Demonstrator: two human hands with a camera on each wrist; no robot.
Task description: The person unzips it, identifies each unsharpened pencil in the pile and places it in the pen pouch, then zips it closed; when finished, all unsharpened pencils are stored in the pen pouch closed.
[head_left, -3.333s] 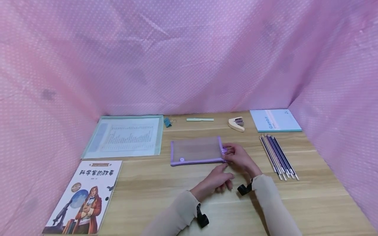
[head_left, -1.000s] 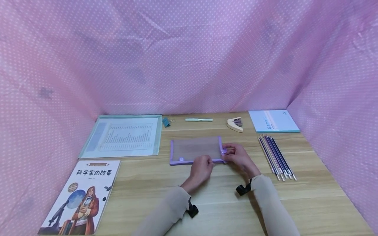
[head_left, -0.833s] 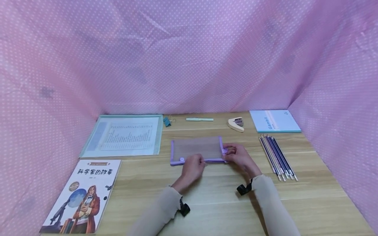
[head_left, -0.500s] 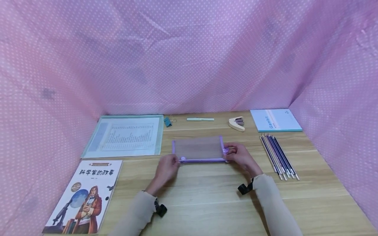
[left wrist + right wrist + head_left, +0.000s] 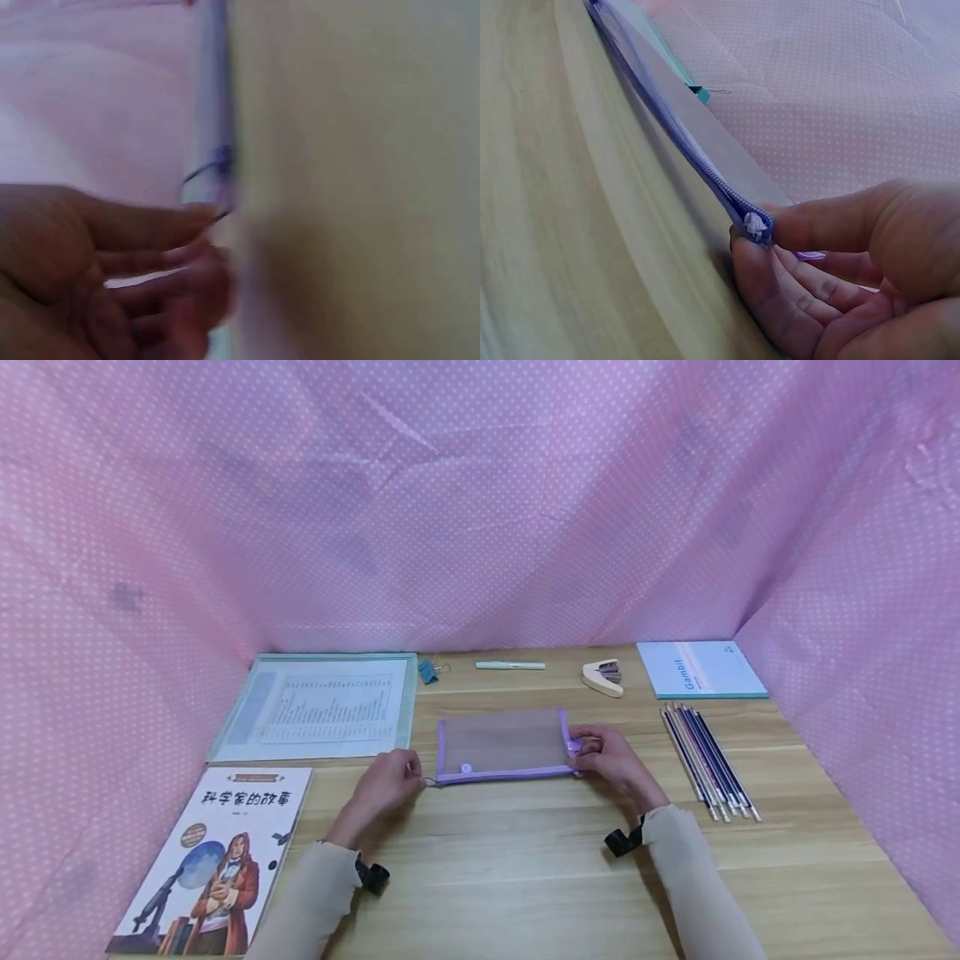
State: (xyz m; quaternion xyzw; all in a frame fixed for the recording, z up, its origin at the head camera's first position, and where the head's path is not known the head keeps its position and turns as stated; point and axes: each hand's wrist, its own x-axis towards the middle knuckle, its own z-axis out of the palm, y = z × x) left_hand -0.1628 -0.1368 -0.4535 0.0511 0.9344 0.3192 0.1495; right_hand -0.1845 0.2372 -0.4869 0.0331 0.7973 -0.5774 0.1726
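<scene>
Mesh pouch (image 5: pixel 501 746) between both hands

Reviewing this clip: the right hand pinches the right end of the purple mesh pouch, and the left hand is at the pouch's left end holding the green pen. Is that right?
Not quite. The left hand holds no pen; the green pen lies untouched at the back of the table. The head view shows the fingers at the zipper pull on the left end of the purple mesh pouch. The right hand does pinch the right end.

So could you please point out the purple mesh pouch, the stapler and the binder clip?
purple mesh pouch (image 5: pixel 501 745), head view, middle of its mesh panel.
stapler (image 5: pixel 602 678), head view, cream body.
binder clip (image 5: pixel 427 671), head view, teal body.
</scene>
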